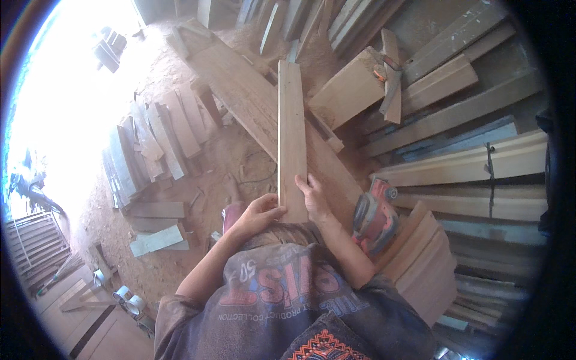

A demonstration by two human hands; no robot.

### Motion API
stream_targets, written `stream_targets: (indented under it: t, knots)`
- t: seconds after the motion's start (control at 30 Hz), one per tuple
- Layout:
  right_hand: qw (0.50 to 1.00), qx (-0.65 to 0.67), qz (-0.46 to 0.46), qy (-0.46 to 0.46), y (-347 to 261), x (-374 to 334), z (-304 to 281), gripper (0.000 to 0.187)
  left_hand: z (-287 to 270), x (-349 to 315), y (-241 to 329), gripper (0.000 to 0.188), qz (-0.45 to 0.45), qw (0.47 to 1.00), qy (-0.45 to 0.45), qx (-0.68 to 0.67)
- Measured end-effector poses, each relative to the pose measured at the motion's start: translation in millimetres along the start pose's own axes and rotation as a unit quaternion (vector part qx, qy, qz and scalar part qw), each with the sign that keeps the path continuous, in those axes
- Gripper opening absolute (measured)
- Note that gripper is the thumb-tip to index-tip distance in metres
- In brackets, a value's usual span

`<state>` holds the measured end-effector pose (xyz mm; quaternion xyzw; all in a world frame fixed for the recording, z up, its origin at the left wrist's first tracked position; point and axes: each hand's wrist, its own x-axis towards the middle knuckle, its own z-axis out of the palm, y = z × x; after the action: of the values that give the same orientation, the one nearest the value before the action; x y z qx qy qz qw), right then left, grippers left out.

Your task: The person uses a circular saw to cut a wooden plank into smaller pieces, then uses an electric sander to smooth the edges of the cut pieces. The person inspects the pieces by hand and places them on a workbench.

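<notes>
A long pale wooden board [291, 132] points away from my body, its near end close to my waist. My left hand [264, 213] grips its left edge near that end, thumb on the face. On the opposite edge my right hand [312, 195] holds it, thumb on top and the other fingers mostly hidden beneath. Below the board runs a wide wooden plank bench [240, 81], slanting from far left to near right. A red and grey power sander [377, 217] rests on the bench's near right part, beside my right forearm.
Wooden pieces [162, 135] lie in rows on the dusty floor at left. Long planks [468, 162] are stacked along the right. A wide board [351, 90] with an orange-marked tool [380, 73] sits beyond the bench. Stacked boards [420, 264] stand near my right side.
</notes>
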<state>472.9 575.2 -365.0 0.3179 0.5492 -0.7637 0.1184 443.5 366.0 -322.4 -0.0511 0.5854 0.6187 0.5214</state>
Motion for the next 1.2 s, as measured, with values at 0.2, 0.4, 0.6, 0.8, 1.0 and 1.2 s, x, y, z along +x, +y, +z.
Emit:
stream_targets:
  t: [0.2, 0.4, 0.6, 0.8, 1.0, 1.2]
  knots:
    - [0.998, -0.059, -0.01, 0.003, -0.6, -2.2, 8.4, 0.042, -19.8, 0.7, -17.9, 0.05, 0.006, 0.998, -0.025, -0.064]
    - [0.995, -0.082, -0.049, -0.036, -29.7, -15.8, 14.0, 0.042, -35.3, 1.1, -21.9, 0.049, -0.018, 0.989, -0.061, -0.135]
    - [0.994, 0.1, -0.03, -0.044, -45.5, -12.9, 20.8, 0.046, -39.0, -10.6, 0.8, 0.057, 0.028, 0.972, -0.133, -0.191]
    - [0.915, 0.366, 0.048, -0.162, -19.2, -9.6, 5.5, 0.055, -27.4, -23.9, 29.4, 0.054, 0.112, 0.975, -0.194, 0.004]
    - [0.763, 0.524, 0.09, -0.367, 6.4, 7.7, -23.3, 0.06, 1.7, -26.1, 31.0, 0.051, 0.166, 0.955, -0.235, 0.066]
    - [0.755, 0.554, 0.117, -0.331, 11.0, 2.6, -28.0, 0.063, 5.1, -27.1, 14.4, 0.046, 0.146, 0.957, -0.249, 0.023]
